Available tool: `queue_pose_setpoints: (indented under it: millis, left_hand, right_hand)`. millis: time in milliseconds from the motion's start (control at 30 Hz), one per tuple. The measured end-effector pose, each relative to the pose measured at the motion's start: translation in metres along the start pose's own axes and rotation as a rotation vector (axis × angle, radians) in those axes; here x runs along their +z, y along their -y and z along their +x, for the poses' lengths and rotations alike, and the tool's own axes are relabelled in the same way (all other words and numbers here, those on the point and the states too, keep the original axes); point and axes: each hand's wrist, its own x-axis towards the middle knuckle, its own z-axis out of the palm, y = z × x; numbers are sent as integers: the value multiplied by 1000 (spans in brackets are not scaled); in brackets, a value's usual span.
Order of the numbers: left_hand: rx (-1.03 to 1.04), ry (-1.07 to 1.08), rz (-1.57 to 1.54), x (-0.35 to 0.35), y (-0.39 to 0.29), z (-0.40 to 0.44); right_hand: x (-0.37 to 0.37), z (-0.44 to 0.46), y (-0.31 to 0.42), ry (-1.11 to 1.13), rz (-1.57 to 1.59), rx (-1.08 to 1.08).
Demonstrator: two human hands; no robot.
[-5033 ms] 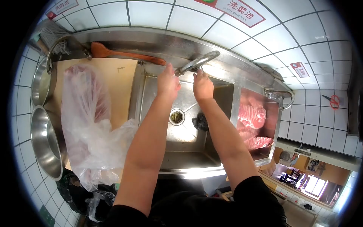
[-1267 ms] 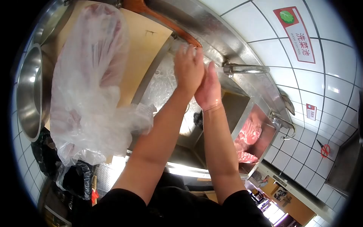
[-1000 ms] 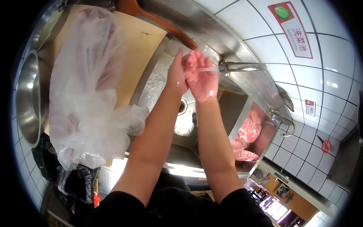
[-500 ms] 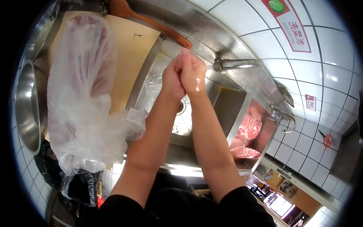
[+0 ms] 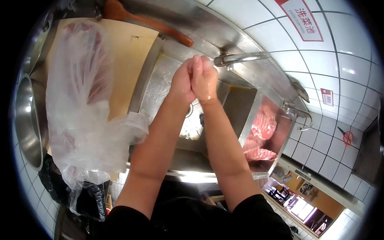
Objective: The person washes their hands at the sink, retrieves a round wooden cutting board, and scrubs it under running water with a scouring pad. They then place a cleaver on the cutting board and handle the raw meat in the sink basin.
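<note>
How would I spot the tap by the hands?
Find the steel sink mid-picture, then the left hand and right hand together above it. The metal tap ends beside them, unlike the slimmer tap farther right, by the raw meat.

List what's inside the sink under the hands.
The sink shows part of its drain and a dark clump; whatever lies behind the forearms is covered.

Head view, forward and down over the sink [image 5: 240,105]
The wide, dark-rimmed view looks from just above the forearms [image 5: 159,134], close by at the lower edge, and sits canted, the tiled wall [image 5: 310,59] slanting down the right.
</note>
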Motion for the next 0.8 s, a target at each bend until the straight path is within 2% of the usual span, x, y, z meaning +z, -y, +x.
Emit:
queue_pose_setpoints:
  millis: [33,167,200,267,300,333,367,433,467,533,567,600,633,667,700,733,767,800]
  left_hand:
    - [70,-193,121,21,2,-4]
    - [81,-435,42,39,9,7]
    - [129,-440,42,41,10,8]
    - [224,-446,46,43,11,9]
    - [187,-355,-49,42,12,9]
    - [148,-265,-143,42,13,8]
    - [109,-175,-236,41,15,6]
    - [-57,-39,-156,29,19,3]
    - [-125,3,-99,24,20,4]
    - [-173,13,30,25,11,6]
    - [-49,-48,564,28,6,8]
    - [94,-67,1092,34,2,9]
    - [229,-171,1624,41,-3,10]
    - [328,-229,1815,41,-6,11]
    - [360,-279,1786,38,-6,11]
    - [353,-345,1647,38,-7,12]
    - [321,-415,1406,37,-9,13]
    - [232,-475,904,36,-9,15]
  right_hand:
    - [2,-1,-6,-109,-253,-186]
    - [-7,13,-38,-340,-434,-469]
    - [-9,12,-36,-374,-423,-365]
    - [-16,16,-31,-343,490,188]
    - [-21,17,-29,-298,944,469]
    - [-28,21,-42,-160,1095,566]
    - [-29,17,-49,10,1214,517]
    - [-28,14,-56,369,1432,399]
    - [-24,10,-60,354,1282,413]
    - [-24,1,-35,349,1363,505]
    - [-24,-2,-26,344,1401,555]
    - [-22,3,-49,179,1299,733]
    - [-17,3,-50,151,1304,715]
    - [-10,2,-51,123,1308,696]
    - [-5,2,-51,96,1314,674]
    - [0,1,-38,-41,1271,701]
    - [4,2,-25,-16,1108,694]
    - [7,4,-2,6,944,689]
